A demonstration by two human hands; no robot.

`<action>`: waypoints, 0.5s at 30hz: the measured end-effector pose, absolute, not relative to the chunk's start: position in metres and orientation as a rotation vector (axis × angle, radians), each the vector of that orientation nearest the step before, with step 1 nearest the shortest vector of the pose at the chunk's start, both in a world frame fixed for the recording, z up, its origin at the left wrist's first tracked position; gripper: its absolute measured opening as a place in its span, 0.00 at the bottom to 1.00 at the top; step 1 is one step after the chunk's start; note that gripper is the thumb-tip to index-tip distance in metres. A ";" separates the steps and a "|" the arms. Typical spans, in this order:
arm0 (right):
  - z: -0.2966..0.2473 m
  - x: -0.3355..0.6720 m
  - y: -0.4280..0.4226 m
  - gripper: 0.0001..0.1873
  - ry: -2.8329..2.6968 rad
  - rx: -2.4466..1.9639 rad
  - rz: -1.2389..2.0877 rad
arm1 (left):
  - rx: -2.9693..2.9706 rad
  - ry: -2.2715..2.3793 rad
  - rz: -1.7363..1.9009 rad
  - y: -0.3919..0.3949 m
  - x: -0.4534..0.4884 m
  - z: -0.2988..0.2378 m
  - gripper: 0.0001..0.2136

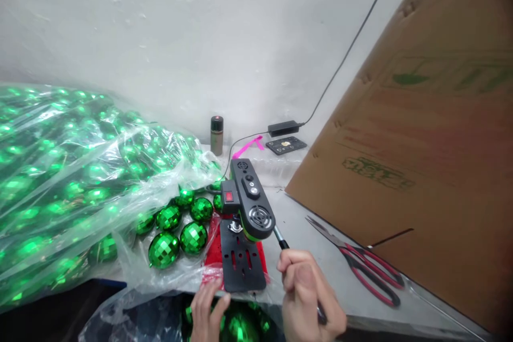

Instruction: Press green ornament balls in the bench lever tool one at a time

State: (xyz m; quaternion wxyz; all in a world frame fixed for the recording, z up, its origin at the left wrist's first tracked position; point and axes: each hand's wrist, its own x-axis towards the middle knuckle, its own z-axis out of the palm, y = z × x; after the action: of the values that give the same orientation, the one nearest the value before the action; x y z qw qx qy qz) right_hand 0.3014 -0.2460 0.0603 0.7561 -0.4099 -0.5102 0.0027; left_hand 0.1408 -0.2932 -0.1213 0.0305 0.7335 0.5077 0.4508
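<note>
A small black machine (pixel 253 200) with vents, buttons and a red switch stands on a slotted black base plate (pixel 242 262). My right hand (pixel 308 294) is closed around the black grip of its metal lever handle (pixel 279 236). Beside the base plate's near left corner, my left hand (pixel 208 310) has its fingers apart, over the table edge and red plastic. Whether it touches the plate I cannot tell. Several shiny green faceted balls (pixel 193 238) lie left of the machine. More green balls (pixel 240 326) sit below the table edge, partly behind my left hand.
A clear plastic bag (pixel 132 155) full of green balls fills the left side. Red-handled scissors (pixel 372 272) lie right, before a large cardboard box (pixel 401 144). Along the wall are a dark bottle (pixel 217 136), pink ribbon (pixel 247 145), power adapter (pixel 284 128) and phone (pixel 286 145).
</note>
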 end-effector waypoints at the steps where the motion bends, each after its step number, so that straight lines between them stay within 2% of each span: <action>1: 0.059 0.301 -0.246 0.23 -1.119 -0.895 0.003 | 2.293 1.581 1.381 -0.281 0.133 -0.110 0.28; 4: 0.058 0.303 -0.247 0.23 -1.146 -0.900 0.011 | 2.377 1.806 1.276 -0.227 0.107 -0.075 0.26; 6: 0.055 0.304 -0.248 0.22 -1.155 -0.896 0.019 | 2.538 1.905 0.996 -0.193 0.095 -0.060 0.25; 8: 0.052 0.306 -0.248 0.21 -1.165 -0.892 0.018 | 2.682 1.885 0.677 -0.171 0.089 -0.053 0.29; 10: 0.050 0.308 -0.249 0.21 -1.176 -0.898 0.017 | 2.738 1.808 0.511 -0.159 0.088 -0.049 0.34; 12: 0.053 0.309 -0.249 0.21 -1.183 -0.917 0.021 | 2.693 1.714 0.553 -0.155 0.088 -0.042 0.35; 15: 0.066 0.309 -0.249 0.21 -1.189 -0.951 0.040 | 2.356 1.608 0.852 -0.157 0.089 -0.027 0.31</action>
State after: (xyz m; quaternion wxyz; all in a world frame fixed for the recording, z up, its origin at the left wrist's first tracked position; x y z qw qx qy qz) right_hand 0.3092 -0.2487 0.0658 0.7239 -0.4309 -0.5385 0.0183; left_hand 0.0887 -0.1565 -0.0265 0.0823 0.7888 0.5383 0.2852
